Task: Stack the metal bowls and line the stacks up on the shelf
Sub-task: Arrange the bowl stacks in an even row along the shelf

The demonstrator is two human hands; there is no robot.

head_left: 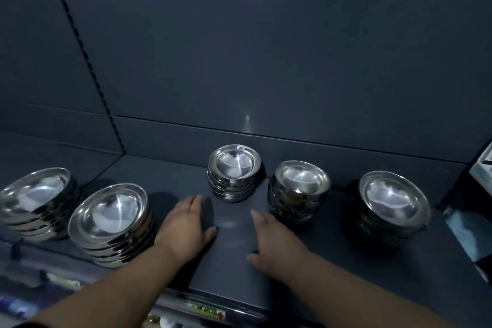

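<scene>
Both hands empty. Left hand (183, 226) and right hand (277, 242) are palm down with fingers straight, low over the shelf (231, 269). Whether they actually touch it, cannot tell. They are apart, flanking the bare strip in front of the centre stack (234, 172), and neither touches a bowl.

Progress, judged: stacking looks done, with five stacks and no loose bowls in view. They are the far-left stack (34, 202), second stack (111, 221), centre stack, fourth stack (299, 189) and right-end stack (394, 205). Lining up is not finished. The centre stack sits furthest back, near the back panel (266, 61), and the two left stacks sit closer to the front. Probably the centre one needs pulling forward.

Room: the bare shelf between the hands gives a free lane for that slide. The fourth stack is near the right fingertips and easy to bump. The second stack is near the front edge, so there is little margin there. A pale object (482, 168) sits at the right end, unclear what it is.
</scene>
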